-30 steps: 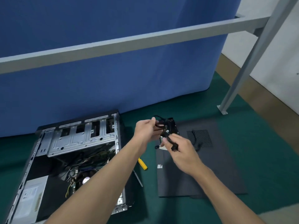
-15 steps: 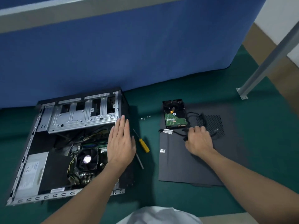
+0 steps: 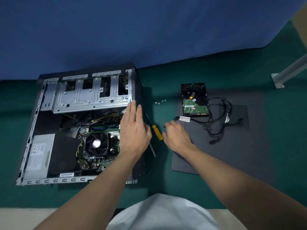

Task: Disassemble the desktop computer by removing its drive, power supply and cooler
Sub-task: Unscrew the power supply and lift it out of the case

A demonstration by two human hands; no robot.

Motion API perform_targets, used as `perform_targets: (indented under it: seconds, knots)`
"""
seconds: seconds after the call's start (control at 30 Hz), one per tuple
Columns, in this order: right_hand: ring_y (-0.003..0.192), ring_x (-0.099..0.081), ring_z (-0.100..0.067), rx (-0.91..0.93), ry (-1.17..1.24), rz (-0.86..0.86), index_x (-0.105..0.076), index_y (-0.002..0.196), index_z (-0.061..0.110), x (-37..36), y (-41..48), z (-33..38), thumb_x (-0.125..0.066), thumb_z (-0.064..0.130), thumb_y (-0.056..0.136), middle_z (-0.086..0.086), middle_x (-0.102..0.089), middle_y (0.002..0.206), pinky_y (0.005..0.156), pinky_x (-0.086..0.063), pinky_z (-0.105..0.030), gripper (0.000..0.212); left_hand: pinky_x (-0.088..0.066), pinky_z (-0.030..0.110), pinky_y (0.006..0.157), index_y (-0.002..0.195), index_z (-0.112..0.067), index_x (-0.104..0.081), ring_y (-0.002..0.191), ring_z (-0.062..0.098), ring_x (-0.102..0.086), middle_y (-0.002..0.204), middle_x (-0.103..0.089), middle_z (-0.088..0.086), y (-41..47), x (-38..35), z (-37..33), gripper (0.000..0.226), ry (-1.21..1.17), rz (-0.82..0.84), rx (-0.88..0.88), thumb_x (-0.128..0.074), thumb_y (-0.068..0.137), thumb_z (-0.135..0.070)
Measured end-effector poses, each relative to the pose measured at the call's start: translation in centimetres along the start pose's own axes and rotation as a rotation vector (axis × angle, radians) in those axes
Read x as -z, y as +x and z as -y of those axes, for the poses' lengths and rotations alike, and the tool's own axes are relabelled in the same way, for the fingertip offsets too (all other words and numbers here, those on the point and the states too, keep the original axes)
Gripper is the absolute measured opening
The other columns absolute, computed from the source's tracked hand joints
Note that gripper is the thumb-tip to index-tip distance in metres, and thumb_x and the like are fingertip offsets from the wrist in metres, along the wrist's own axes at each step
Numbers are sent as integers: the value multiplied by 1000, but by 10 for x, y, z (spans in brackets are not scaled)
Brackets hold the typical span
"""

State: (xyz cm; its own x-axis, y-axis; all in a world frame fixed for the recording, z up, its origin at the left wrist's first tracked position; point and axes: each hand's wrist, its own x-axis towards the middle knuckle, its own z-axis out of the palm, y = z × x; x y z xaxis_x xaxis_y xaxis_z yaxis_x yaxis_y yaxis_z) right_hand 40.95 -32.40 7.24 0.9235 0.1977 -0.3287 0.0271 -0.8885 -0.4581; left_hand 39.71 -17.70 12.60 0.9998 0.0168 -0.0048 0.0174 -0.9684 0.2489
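Observation:
The open computer case lies on its side on the green mat. Inside it I see the black cooler fan and the grey power supply at the lower left. The hard drive lies circuit side up on the black side panel, beside loose black cables. My left hand rests flat with straight fingers on the case's right edge. My right hand hovers with loosely curled fingers just right of the yellow-handled screwdriver and holds nothing.
Several small screws lie on the mat between the case and the drive. A blue curtain hangs behind the case. A grey metal frame foot stands at the far right. A second thin tool lies below the screwdriver.
The drive and cables went from both hands down onto the side panel. My left hand moved onto the case edge. My right hand left the cables and came leftward toward the screwdriver.

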Motion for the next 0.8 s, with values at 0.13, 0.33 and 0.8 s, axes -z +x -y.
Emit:
perform_targets:
  seconds: [0.13,0.33,0.8]
  knots:
    - [105,-56,-34,-77,-30,54,-53,109,3,-18,15,26,-59,-4,81,-15,-55,111,81,-47,-40,30,-21,39,119,146,0,-36,149,26,-13,161,-17,16,1,-1,0,64,-6,1,5,-55,87,-14]
    - [106,-57,-35,-125,-122,133,-50,114,4,-28,30,31,-65,-6,76,-16,-56,112,78,-47,-38,43,-20,38,118,145,-1,-38,150,27,-11,161,-15,17,2,-3,2,62,-3,9,-10,-54,87,-15]
    - [73,-58,-19,-351,885,-20,-47,119,7,26,-26,57,-35,6,100,-8,-60,93,77,-54,-40,23,-18,25,118,151,-11,-31,147,11,-19,158,-29,1,-8,10,7,52,-411,-65,77,-40,100,-13]
